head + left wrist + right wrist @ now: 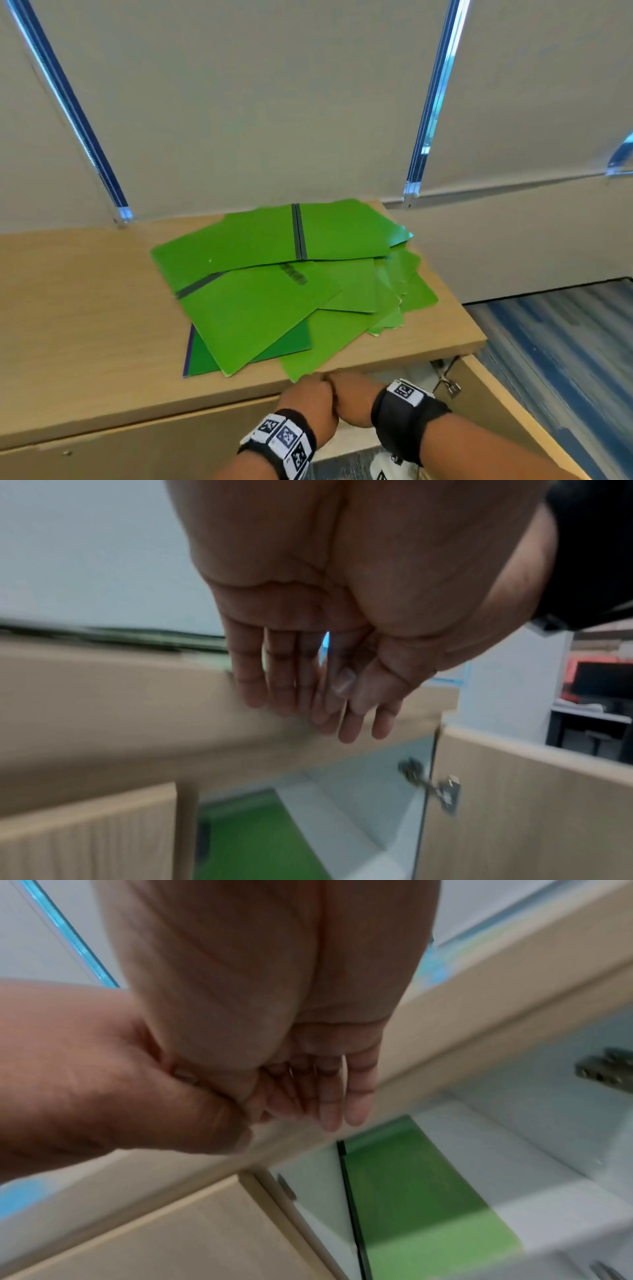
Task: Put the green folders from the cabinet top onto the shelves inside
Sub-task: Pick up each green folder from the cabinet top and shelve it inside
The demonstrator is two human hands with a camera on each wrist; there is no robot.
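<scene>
A loose pile of green folders (274,291) lies spread on the wooden cabinet top (85,308); one corner juts over the front edge. My left hand (308,397) and right hand (352,394) sit side by side against that front edge, just under the overhanging corner. In the left wrist view, the left hand (308,704) has its fingers straight and holds nothing. The right hand (329,1110) is likewise flat and empty, with the left hand (120,1083) touching its side. Another green folder (411,1204) (253,842) lies flat on a white shelf inside.
The cabinet's right door (493,397) (531,804) stands open, its metal hinge (445,383) (435,788) exposed. The left door (137,445) is closed. Window blinds (274,102) hang behind the cabinet top. Blue carpet (565,342) lies to the right.
</scene>
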